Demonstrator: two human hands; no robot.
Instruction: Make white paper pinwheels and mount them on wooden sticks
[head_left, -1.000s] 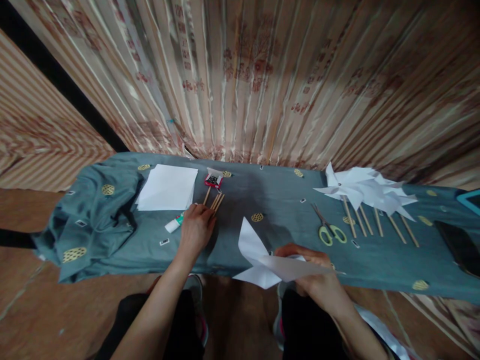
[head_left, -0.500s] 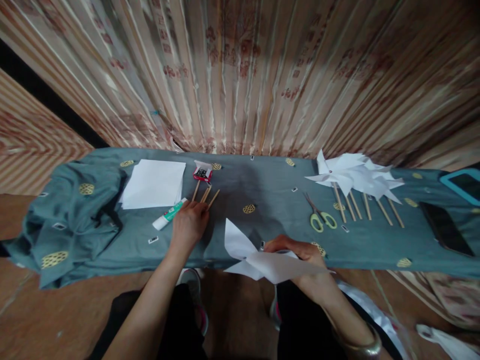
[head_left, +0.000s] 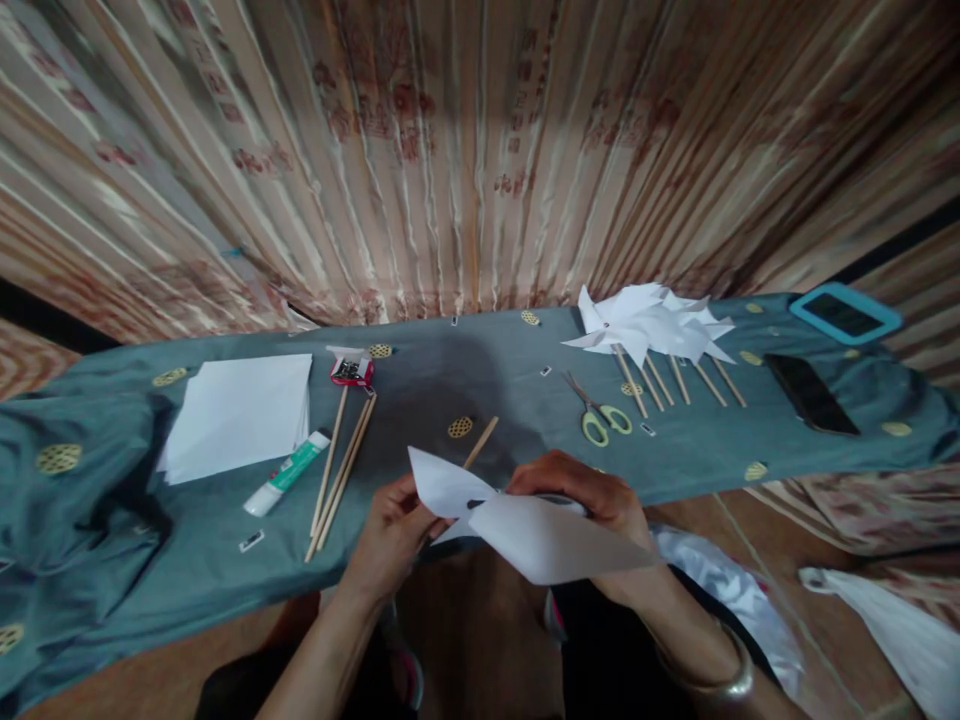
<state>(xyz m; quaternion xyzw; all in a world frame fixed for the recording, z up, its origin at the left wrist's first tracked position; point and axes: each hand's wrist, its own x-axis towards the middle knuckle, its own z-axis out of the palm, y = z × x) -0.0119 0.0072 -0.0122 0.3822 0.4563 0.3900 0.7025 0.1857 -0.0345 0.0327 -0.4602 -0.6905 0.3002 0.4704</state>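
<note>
My right hand [head_left: 600, 495] grips a white paper pinwheel [head_left: 551, 540] over the near edge of the bench, its folded vanes spread toward the left. Close beside it, my left hand [head_left: 391, 545] is closed on a thin wooden stick [head_left: 481, 442]. The stick's far end pokes out behind the pinwheel, and its middle is hidden by the paper. Whether stick and pinwheel touch I cannot tell. Several loose wooden sticks [head_left: 346, 475] lie left of my left hand, with a green and white glue tube [head_left: 287, 474] beside them.
A stack of white paper [head_left: 236, 415] and a small red box of dark pins [head_left: 352, 370] lie at left. To the right are scissors [head_left: 600, 415], several stick-mounted pinwheels [head_left: 652, 325], a black phone [head_left: 810, 393] and a blue-framed device [head_left: 846, 312]. A patterned cloth [head_left: 510, 395] covers the bench.
My left hand has lifted one stick from the loose ones and brought it right, up to the pinwheel. The right hand still holds the pinwheel. The view has turned to the right.
</note>
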